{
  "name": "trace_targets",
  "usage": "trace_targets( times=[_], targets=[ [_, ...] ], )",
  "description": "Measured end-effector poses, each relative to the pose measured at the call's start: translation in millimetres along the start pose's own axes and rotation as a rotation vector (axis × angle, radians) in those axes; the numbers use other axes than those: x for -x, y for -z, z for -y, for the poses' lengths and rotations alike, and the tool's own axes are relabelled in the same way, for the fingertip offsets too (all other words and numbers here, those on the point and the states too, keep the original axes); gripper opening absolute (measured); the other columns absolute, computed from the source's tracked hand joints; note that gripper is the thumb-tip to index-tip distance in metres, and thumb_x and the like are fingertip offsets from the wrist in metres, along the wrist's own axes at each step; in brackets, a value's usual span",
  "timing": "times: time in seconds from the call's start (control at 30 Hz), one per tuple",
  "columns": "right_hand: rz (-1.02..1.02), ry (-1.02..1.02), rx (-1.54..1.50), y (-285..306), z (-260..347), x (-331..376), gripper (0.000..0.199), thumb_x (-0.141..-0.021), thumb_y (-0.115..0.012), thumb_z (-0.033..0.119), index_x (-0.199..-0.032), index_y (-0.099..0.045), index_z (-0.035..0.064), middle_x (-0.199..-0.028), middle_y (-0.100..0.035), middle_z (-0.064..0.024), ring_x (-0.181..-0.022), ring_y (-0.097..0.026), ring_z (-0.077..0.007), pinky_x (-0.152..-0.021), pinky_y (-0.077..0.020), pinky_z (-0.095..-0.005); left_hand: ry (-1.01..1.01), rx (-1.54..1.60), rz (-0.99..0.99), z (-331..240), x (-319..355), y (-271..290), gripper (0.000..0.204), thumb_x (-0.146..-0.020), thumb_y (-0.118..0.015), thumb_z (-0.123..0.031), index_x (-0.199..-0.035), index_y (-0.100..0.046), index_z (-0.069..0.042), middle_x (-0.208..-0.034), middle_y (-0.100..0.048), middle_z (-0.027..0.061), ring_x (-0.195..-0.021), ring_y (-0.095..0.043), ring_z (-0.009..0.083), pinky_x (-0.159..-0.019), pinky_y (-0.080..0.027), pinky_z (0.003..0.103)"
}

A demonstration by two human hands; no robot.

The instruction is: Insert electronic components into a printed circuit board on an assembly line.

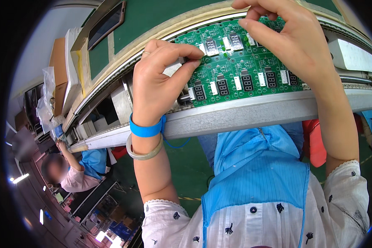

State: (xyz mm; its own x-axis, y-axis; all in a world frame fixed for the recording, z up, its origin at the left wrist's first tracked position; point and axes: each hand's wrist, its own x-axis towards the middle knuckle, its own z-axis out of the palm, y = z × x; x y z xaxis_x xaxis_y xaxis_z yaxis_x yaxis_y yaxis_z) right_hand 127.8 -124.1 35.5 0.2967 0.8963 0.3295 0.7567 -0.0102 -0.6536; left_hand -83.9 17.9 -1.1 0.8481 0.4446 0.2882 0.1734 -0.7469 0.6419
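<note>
A green circuit board panel (231,66) lies on the conveyor rails in front of me, with rows of black digit displays (246,82) and white connectors (237,83). Small green LEDs (224,48) stand near its middle. At the panel's left side, my left hand (165,72) has thumb and forefinger brought together beside a white connector; whatever is between the fingertips is too small to name. Over the upper right of the panel, my right hand (295,39) hovers with thumb and forefinger apart and other fingers curled. Nothing shows in its grasp, and it covers part of the boards.
A metal rail (252,110) runs along the near side of the panel. Beyond the far rail, a phone-like dark-screened device (106,24) rests on the green surface. Cardboard (60,76) and clear plastic wrap (46,103) are at left. Farther left, another person (84,171) reaches toward the line.
</note>
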Motion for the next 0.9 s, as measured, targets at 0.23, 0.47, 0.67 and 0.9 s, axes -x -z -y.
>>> trace_targets(
  times=[0.23, 0.47, 0.67, 0.9],
  targets=[
    [0.026, -0.033, -0.005, 1.5, 0.4, -2.0, 0.024, -0.086, -0.069, 0.010, -0.106, -0.070, -0.0024, -0.086, -0.071, -0.0115, -0.083, -0.064, -0.0259, -0.076, -0.0504, -0.0374, -0.007, -0.006, 0.016, -0.9, -1.8, 0.1, 0.020, -0.077, -0.077, 0.001, -0.094, -0.079, -0.009, -0.086, -0.074, 0.0038, -0.086, -0.064, 0.0205, -0.077, -0.051, 0.033],
    [0.037, -0.047, -0.017, 1.9, 1.0, -1.4, 0.024, -0.087, -0.068, 0.011, -0.107, -0.070, -0.0030, -0.086, -0.071, -0.0119, -0.083, -0.064, -0.0257, -0.076, -0.0509, -0.0373, -0.002, -0.027, 0.001, -1.4, -1.1, -0.4, 0.020, -0.077, -0.077, 0.001, -0.094, -0.079, -0.009, -0.085, -0.074, 0.0041, -0.086, -0.064, 0.0213, -0.077, -0.051, 0.034],
    [0.039, -0.033, -0.013, 1.5, -0.1, -1.6, 0.025, -0.087, -0.069, 0.010, -0.107, -0.070, -0.0034, -0.086, -0.071, -0.0121, -0.083, -0.065, -0.0259, -0.074, -0.0512, -0.0375, -0.014, -0.042, -0.004, -1.3, -1.4, -0.2, 0.020, -0.077, -0.077, 0.001, -0.094, -0.079, -0.010, -0.086, -0.074, 0.0040, -0.085, -0.064, 0.0219, -0.077, -0.051, 0.034],
    [0.046, -0.047, -0.040, 1.3, -0.5, -1.5, 0.025, -0.086, -0.069, 0.010, -0.107, -0.071, -0.0035, -0.085, -0.071, -0.0123, -0.080, -0.065, -0.0250, -0.071, -0.0517, -0.0364, -0.055, -0.064, 0.016, -0.6, -2.1, 0.1, 0.020, -0.076, -0.077, 0.001, -0.094, -0.078, -0.009, -0.088, -0.075, 0.0039, -0.085, -0.064, 0.0226, -0.078, -0.050, 0.034]
  ],
)
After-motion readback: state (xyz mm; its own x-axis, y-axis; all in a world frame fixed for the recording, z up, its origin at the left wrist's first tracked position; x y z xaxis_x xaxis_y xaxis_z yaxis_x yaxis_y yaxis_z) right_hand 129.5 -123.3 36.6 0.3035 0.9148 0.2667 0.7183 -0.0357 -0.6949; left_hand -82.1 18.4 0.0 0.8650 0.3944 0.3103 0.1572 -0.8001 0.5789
